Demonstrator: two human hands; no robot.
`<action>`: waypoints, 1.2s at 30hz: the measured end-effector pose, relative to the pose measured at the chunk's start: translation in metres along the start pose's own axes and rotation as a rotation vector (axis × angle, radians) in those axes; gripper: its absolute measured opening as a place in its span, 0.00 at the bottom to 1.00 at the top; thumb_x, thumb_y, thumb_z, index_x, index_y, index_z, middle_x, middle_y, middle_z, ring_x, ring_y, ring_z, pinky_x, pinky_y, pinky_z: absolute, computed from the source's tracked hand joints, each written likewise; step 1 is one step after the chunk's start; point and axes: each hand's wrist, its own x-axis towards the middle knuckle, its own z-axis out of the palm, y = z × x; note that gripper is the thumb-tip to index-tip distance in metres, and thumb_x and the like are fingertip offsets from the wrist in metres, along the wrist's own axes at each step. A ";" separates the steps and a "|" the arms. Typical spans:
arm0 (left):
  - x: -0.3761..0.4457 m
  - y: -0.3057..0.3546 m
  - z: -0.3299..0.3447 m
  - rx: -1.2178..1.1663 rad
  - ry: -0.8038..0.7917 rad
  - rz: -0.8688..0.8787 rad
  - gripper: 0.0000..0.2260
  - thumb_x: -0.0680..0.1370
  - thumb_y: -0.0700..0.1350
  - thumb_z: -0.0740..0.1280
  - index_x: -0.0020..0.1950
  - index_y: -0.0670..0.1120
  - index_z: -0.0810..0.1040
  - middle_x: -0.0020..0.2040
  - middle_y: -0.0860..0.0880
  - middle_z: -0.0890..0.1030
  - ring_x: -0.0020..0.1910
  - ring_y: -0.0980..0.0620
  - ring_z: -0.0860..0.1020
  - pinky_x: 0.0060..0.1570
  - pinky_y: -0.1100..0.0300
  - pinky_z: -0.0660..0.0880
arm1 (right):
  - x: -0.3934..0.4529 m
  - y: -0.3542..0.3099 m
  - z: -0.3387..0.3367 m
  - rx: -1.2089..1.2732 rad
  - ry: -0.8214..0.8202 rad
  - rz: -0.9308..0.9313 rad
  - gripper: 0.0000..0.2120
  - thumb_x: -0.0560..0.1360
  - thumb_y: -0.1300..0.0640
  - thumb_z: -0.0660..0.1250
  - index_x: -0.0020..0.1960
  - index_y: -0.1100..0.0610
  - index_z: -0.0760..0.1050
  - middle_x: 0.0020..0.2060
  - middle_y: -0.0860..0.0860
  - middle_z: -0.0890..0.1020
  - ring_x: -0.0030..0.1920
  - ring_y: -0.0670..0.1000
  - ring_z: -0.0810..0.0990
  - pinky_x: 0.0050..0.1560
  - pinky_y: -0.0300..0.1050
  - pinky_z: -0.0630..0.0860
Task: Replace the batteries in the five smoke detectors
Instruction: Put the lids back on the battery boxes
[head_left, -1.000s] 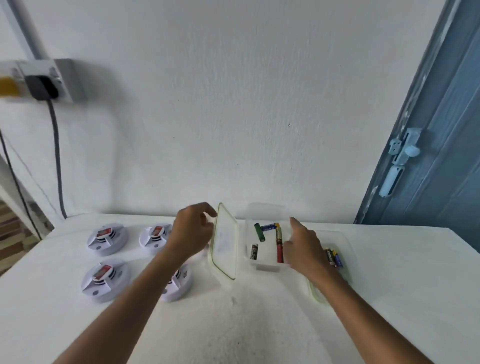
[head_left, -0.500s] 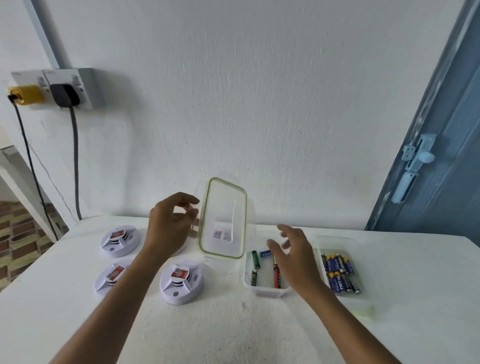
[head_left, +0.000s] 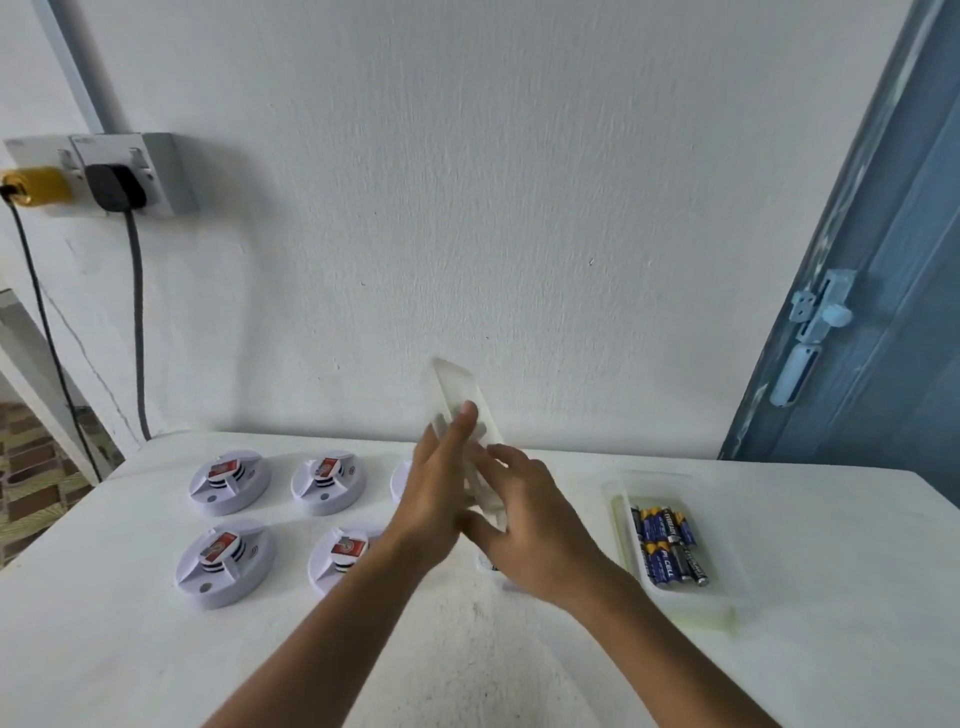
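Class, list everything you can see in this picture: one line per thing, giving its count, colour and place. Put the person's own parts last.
Round plastic smoke detectors: four in full view, a fifth partly hidden behind the left hand; white with red labels; left half of the table.
Clear plastic lid: one, transparent; held on edge between both hands, above the table's middle.
Clear plastic tray of batteries: one, transparent; right of the hands, holding blue and black batteries.
Table: one, white.
Wall socket: one, grey, upper left, with a yellow plug and a black plug.
Door: one, blue, right edge, with a pale bolt.
Left hand: one, on the lid.
Right hand: one, on the lid.
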 end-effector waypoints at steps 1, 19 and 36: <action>0.004 0.000 0.000 -0.086 0.047 -0.009 0.15 0.80 0.50 0.62 0.64 0.46 0.73 0.58 0.44 0.81 0.53 0.45 0.82 0.51 0.46 0.79 | -0.001 0.002 -0.003 -0.035 -0.054 -0.007 0.29 0.74 0.46 0.69 0.73 0.44 0.64 0.69 0.44 0.69 0.68 0.47 0.66 0.66 0.50 0.70; 0.037 -0.067 -0.031 0.747 0.143 -0.074 0.25 0.74 0.48 0.73 0.66 0.38 0.70 0.41 0.48 0.75 0.31 0.52 0.75 0.22 0.66 0.71 | -0.022 0.083 0.003 0.333 0.131 0.666 0.31 0.74 0.58 0.70 0.75 0.56 0.62 0.37 0.50 0.72 0.37 0.47 0.74 0.36 0.36 0.70; 0.034 -0.068 -0.043 1.237 -0.430 0.382 0.29 0.71 0.62 0.70 0.69 0.52 0.73 0.73 0.53 0.67 0.73 0.59 0.60 0.74 0.51 0.58 | -0.023 0.081 -0.007 -0.094 -0.245 0.290 0.40 0.70 0.40 0.72 0.76 0.48 0.60 0.78 0.47 0.46 0.78 0.51 0.40 0.75 0.56 0.47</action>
